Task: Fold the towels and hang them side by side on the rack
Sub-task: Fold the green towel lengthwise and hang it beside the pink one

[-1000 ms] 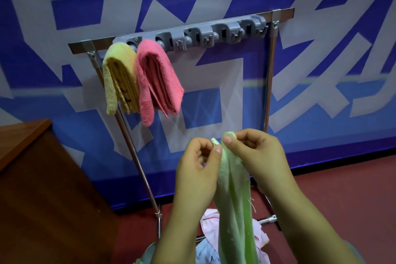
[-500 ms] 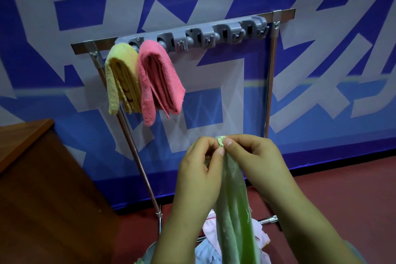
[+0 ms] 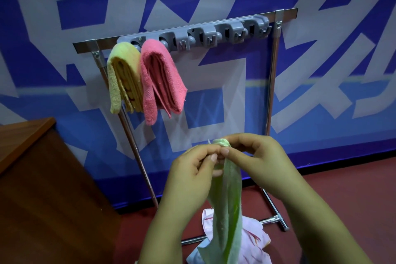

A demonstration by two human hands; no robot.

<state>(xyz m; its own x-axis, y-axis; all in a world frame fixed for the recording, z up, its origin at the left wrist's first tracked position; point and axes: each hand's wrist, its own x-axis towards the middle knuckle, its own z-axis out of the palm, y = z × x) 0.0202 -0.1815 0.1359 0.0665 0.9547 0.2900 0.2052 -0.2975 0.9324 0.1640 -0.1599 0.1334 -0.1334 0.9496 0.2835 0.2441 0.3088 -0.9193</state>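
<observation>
While both hands pinched the green towel [image 3: 228, 203] at its top edge, left hand [image 3: 194, 174] and right hand [image 3: 260, 164] were together, at 6 o'clock below the rack [image 3: 274, 64]. Best move, I judged: match the corners, then drape at 3 o'clock of the pink towel [image 3: 160, 79], beside the yellow towel [image 3: 123, 75]. Terry was soft and limp; rack tubing was shiny metal with grey plastic clips.

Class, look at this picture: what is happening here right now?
A person is hanging folded towels on a rack. A yellow towel and a pink towel already hang side by side at its left end. Both hands, left hand and right hand, pinch the top of a green towel that hangs down.
</observation>
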